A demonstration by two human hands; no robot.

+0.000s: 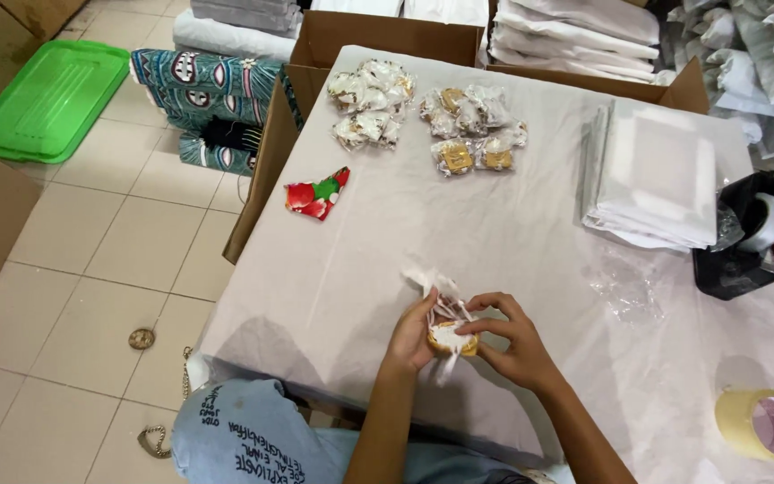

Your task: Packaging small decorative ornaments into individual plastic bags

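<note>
My left hand [412, 336] and right hand [514, 345] fingers pinch the small gold-rimmed disc [448, 338] by its edges; light, stiff, with flimsy, slippery wrap.

A white-covered surface [387, 260] carries two heaps of small wrapped packets [371, 103] and [475, 128] at the far edge, a red-and-green cloth scrap [317, 194], stacked white sheets [656, 175], a black tape dispenser [745, 237] and a tape roll [765, 426].

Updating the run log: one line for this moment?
left hand: holds round gold item | right hand: holds same item | white ribbon: attached | table
</note>
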